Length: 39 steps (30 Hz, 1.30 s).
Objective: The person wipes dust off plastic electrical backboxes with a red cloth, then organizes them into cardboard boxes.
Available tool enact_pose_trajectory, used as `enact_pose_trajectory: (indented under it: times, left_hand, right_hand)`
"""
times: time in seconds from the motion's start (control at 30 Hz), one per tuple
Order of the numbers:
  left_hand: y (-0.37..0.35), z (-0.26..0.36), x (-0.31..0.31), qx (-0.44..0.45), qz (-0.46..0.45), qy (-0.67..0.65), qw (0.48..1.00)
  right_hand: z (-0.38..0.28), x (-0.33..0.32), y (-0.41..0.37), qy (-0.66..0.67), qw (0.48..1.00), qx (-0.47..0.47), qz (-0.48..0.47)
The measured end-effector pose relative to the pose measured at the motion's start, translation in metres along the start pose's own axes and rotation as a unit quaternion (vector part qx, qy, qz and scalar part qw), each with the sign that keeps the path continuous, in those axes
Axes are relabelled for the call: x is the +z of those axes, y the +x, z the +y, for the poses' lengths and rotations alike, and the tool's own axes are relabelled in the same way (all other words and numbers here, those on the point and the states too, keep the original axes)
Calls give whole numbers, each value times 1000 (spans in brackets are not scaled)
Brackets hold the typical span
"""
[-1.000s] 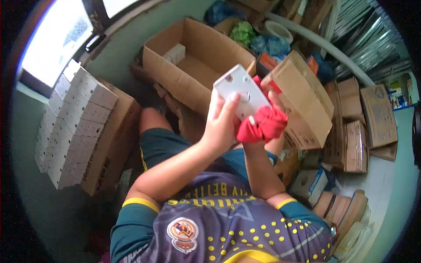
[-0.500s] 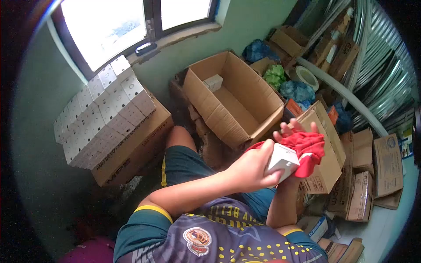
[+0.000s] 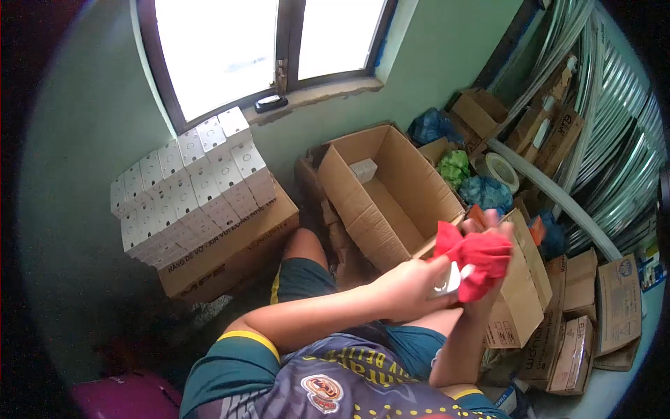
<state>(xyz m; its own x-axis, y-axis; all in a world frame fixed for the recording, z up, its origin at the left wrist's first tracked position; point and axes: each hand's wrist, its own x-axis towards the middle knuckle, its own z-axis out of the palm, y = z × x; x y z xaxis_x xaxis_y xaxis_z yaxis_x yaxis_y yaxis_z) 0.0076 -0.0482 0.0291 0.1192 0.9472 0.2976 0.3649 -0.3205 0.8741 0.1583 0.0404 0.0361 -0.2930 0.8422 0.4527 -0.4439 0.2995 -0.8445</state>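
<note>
My left hand (image 3: 417,286) reaches across from the left and grips a small white box (image 3: 449,279), which is partly covered by its fingers. A crumpled red cloth (image 3: 478,262) is pressed against the box. My right hand (image 3: 488,227) holds that cloth from behind, its fingertips showing above it and most of the palm hidden. Left of me, many similar white boxes (image 3: 185,188) with round marks on their faces stand in stacked rows on a brown carton (image 3: 237,251). An open cardboard box (image 3: 370,216) in front of my hands has a few white boxes (image 3: 363,170) inside at its far corner.
Another carton (image 3: 513,307) stands beside my right forearm. More cartons (image 3: 579,335), plastic bags (image 3: 485,194), a tape roll (image 3: 497,171) and bundled pale tubing (image 3: 614,119) crowd the right side. A window (image 3: 283,42) is ahead, with a dark object (image 3: 271,103) on its sill.
The view has shifted, so the room sits lower and further right. The white box has turned and shows less of itself, while the red cloth has moved over it.
</note>
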Motion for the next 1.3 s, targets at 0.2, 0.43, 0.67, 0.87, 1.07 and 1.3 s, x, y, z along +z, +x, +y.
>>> enact_pose_trajectory:
  times: [0.2, 0.43, 0.67, 0.87, 1.07, 1.3]
  left_hand:
    - [-1, -19, -19, 16, -56, -67, 996]
    - [-7, -27, -21, 77, 11, -46, 996]
    - [-8, -24, -38, 48, -123, 96, 987]
    - [-15, -40, -54, 60, -68, 63, 994]
    - [-12, -39, -32, 59, 228, 272, 933]
    - [-18, -38, -65, 169, 257, 282, 909]
  right_hand:
    - [-13, -5, -1, -248, 915, 44, -317]
    - [26, -3, -18, -30, 976, 197, -90]
    - [34, 6, -24, -121, 965, 177, -151]
    - [32, 21, -24, -372, 898, 5, -236]
    - [40, 40, -24, -368, 909, 100, -170]
    - [35, 45, -25, -285, 912, 191, -226]
